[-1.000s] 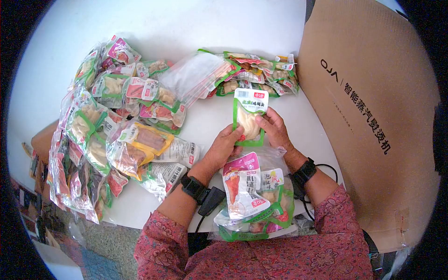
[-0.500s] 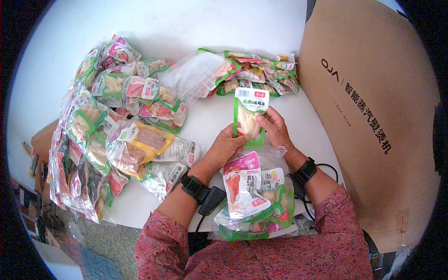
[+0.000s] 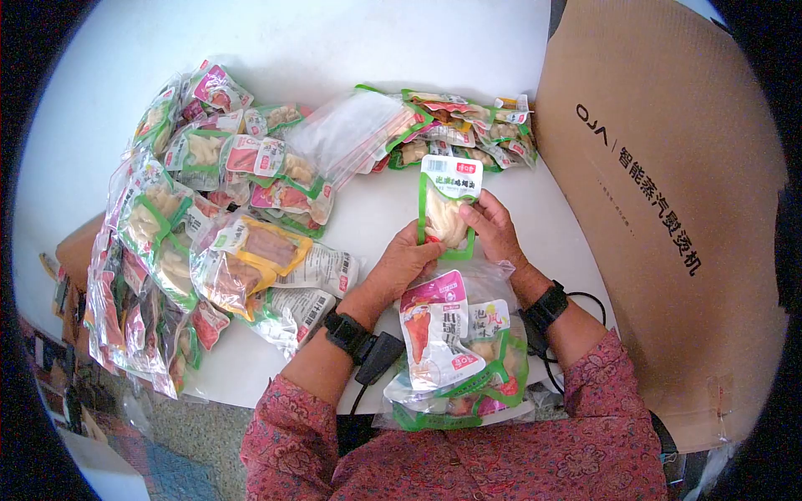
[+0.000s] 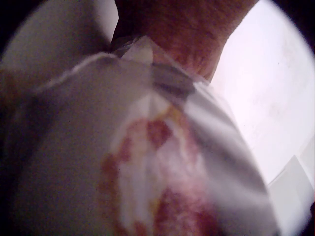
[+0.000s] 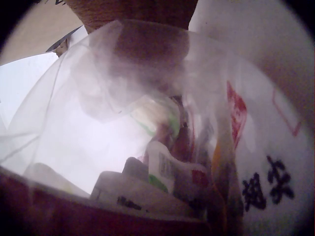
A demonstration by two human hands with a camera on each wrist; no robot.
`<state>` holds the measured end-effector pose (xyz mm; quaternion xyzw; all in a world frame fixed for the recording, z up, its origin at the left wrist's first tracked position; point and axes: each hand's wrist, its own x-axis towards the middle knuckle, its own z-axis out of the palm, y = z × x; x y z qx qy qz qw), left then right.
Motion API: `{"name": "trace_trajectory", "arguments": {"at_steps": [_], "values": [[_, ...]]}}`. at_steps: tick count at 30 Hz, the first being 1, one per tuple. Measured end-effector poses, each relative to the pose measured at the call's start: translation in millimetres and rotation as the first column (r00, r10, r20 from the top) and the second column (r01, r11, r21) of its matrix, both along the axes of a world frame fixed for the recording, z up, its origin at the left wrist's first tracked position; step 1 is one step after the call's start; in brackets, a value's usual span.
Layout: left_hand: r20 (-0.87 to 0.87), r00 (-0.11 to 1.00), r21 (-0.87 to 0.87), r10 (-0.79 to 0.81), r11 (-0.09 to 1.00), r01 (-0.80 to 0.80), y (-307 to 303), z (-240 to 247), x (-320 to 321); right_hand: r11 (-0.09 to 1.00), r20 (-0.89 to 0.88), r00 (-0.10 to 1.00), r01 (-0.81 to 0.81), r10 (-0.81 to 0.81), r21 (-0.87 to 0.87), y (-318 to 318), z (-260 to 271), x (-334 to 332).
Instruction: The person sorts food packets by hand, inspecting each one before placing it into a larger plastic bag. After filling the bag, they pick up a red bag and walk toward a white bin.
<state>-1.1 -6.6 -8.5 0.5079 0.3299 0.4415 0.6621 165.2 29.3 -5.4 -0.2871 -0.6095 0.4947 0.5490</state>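
Both hands hold up one green-edged snack packet (image 3: 447,209) with pale food showing through its window. My left hand (image 3: 403,265) pinches its lower left corner, thumb across the front. On the right edge, my right hand (image 3: 494,230) grips it with the thumb on the front. Below the hands, against the body, stands a clear plastic bag (image 3: 511,274) holding several packets, among them a white and magenta packet (image 3: 439,334). In the left wrist view, a blurred red-printed packet (image 4: 157,172) covers most of the hand. The clear bag fills much of the right wrist view.
On the white table (image 3: 376,209), a large heap of bagged snack packets (image 3: 200,154) lies at the left. More packets (image 3: 468,134) lie at the back, beside flat clear bags (image 3: 347,138). A tall cardboard box (image 3: 660,209) stands along the right. Black cables (image 3: 357,401) hang near the wrists.
My left thumb has slid down toward the packet's lower edge, uncovering more of its window. The packet has risen very slightly; the right hand keeps its grip.
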Motion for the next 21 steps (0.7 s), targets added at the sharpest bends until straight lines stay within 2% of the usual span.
{"name": "trace_trajectory", "arguments": {"at_steps": [19,21], "values": [[0.010,0.999,-0.030,0.033,0.999,-0.032,-1.8,1.7,0.1,1.000,0.029,0.999,0.024,-0.024,0.001,2.4,-2.2,1.1],[0.019,0.998,-0.028,0.058,0.998,-0.057,-2.2,2.4,1.0,0.993,0.010,0.996,0.093,-0.094,0.069,6.5,-4.3,1.7]]}}
